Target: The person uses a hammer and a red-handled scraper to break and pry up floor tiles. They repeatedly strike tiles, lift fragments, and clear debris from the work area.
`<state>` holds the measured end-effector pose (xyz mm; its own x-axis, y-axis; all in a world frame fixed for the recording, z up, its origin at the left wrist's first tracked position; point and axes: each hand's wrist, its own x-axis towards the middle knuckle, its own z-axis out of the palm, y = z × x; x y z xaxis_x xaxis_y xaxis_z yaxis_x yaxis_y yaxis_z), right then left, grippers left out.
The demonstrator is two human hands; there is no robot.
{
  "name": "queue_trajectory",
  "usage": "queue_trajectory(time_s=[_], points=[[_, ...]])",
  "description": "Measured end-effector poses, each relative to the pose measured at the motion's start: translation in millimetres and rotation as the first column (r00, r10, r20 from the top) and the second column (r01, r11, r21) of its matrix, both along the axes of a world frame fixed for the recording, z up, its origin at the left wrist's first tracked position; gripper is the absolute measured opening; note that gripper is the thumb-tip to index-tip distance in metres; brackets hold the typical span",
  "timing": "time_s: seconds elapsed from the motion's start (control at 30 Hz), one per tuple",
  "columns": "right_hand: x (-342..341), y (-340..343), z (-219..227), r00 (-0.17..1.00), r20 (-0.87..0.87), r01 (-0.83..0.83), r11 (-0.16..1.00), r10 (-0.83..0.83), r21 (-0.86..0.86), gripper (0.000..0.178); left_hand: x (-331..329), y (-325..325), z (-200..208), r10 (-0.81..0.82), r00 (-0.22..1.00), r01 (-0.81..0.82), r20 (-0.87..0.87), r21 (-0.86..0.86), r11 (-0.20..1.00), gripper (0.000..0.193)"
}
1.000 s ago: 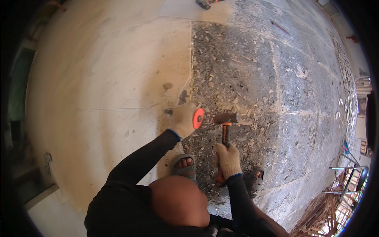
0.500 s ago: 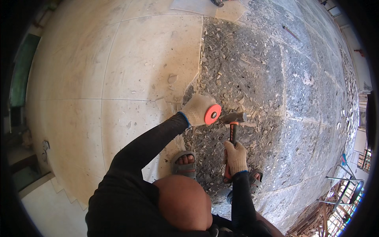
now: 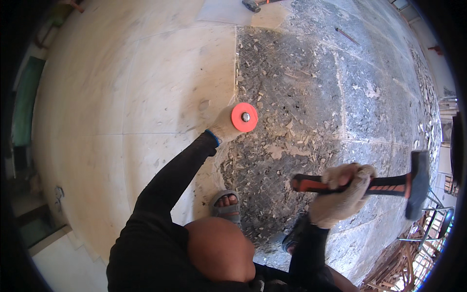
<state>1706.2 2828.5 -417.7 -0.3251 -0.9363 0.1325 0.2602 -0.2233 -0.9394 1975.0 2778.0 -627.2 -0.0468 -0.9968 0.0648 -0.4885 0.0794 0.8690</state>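
1. The right hand [image 3: 343, 192], gloved, has its fingers wrapped round the handle of the hammer [image 3: 389, 185], whose head sticks out to their right.
2. The left hand [image 3: 224, 125], gloved, grips the disc-guarded tool [image 3: 244, 126]; its orange-red disc hides most of those fingers.
3. Right of the left fingers, chips litter the dark floor [image 3: 311, 53]; pale tiles [image 3: 170, 97] lie left.
4. Well beyond them lies a second hammer [image 3: 251, 6].

Left hand [image 3: 224, 125], blurred, partly hidden by orange-guarded tool [image 3: 238, 122], right sandal [image 3: 288, 242] mostly behind sleeve [image 3: 309, 253], far hammer [image 3: 252, 5] cropped by upper edge, rod [image 3: 347, 36] too small to identify
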Motion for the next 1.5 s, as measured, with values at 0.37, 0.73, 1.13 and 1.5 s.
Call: queue_trajectory(time_s=[0.37, 0.73, 1.13, 1.5], points=[[0.7, 22.8, -52.3, 0.891, -0.255, -0.154, 0.780, 0.375, 0.607, 0.023, -11.1, -4.9, 3.6, 0.021, 0.999, -0.021, 0.036, -0.016, 1.000, 0.032], [45.1, 22.4, -90.8, 0.496, -0.843, 0.054, 0.961, 0.210, 0.271, 0.032, -23.2, -1.0, -1.8, -0.053, 0.992, 0.049, 0.114, 0.034, 0.998, 0.031], [-13.7, -7.6, -24.6, 0.963, 0.059, 0.246, 0.946, -0.264, 0.213, 0.039, -30.5, -3.6, -2.7, -0.053, 0.982, 0.050, 0.181, 0.026, 0.998, 0.028], [-42.1, 4.4, -18.6, 0.985, -0.158, 0.004, 0.909, 0.068, 0.416, 0.032, -20.1, -10.2, -4.6, -0.043, 0.990, 0.039, 0.135, 0.027, 0.999, 0.033]])
